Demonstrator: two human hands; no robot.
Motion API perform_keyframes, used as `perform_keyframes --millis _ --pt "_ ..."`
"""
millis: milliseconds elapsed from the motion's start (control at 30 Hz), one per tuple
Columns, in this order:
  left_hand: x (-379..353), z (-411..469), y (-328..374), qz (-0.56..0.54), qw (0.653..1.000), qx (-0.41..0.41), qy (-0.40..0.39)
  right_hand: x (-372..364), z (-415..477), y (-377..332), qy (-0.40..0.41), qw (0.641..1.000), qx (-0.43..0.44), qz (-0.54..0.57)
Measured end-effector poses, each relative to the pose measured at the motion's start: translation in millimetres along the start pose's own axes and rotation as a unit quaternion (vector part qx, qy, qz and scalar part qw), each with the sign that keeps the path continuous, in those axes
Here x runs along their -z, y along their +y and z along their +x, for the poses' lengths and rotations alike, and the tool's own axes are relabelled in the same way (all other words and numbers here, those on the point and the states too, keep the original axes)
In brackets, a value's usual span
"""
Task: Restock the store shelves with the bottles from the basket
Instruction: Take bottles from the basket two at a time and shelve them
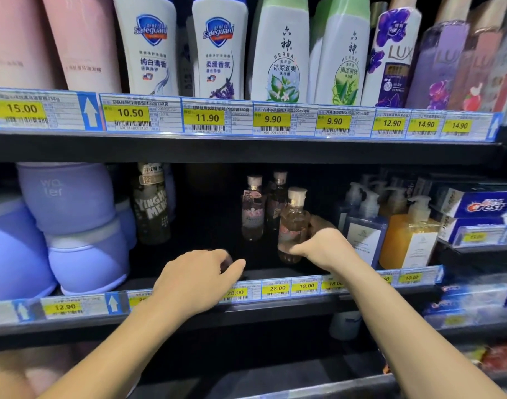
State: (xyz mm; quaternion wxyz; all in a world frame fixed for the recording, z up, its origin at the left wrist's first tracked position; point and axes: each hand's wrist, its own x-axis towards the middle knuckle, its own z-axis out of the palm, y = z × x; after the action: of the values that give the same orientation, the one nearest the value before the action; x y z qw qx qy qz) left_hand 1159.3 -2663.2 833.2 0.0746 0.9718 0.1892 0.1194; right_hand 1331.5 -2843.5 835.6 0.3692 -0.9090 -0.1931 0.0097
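Your right arm comes up from 5 o'clock and reaches over the price-label strip (pixel 276 288) into the dark middle shelf (pixel 148 269), wrist bent slightly. Your right hand (pixel 324 249) grips a clear bottle of pink liquid (pixel 293 226) with a beige cap: the thumb lies across the front low down and the fingers curl round the far side at 3 o'clock. The bottle is upright and its base is low over the shelf floor; you cannot tell whether it has touched down.

Your left arm comes up from 7 o'clock, and your left hand (pixel 200 277) hovers over the shelf's front edge, back of the hand upward. Its fingers are curled under and the thumb points to 3 o'clock. A dark shape sits at the fingertips, but against the black shelf you cannot tell whether they pinch anything.

Two matching pink bottles (pixel 252 211) stand deeper in, at 11 o'clock from the held one and apart from it. At 3 o'clock from your right hand stand pump bottles, the nearest blue-tinted (pixel 364 228) and then an orange one (pixel 410 237). At 9 o'clock of the gap stands a dark bottle with white lettering (pixel 151 208), and past it stacked lavender tubs (pixel 68 197).
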Motion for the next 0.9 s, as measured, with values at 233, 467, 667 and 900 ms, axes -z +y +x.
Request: perform_keyframes --millis 233,467,667,900 --pt "-2 2 0 0.005 1.000 -0.002 -0.003 -3 3 0 0.044 0.999 0.004 -0.026" --pt "-1 -2 2 0.016 1.000 0.003 -0.001 -6 33 -17 0.018 0.998 0.011 -0.056" --pt "-2 -2 1 0.018 1.000 -0.004 0.001 -8 50 -20 0.019 0.999 0.027 -0.036" --pt "0 -3 1 0.011 1.000 -0.012 -0.006 -6 49 -19 0.012 0.999 0.020 -0.039"
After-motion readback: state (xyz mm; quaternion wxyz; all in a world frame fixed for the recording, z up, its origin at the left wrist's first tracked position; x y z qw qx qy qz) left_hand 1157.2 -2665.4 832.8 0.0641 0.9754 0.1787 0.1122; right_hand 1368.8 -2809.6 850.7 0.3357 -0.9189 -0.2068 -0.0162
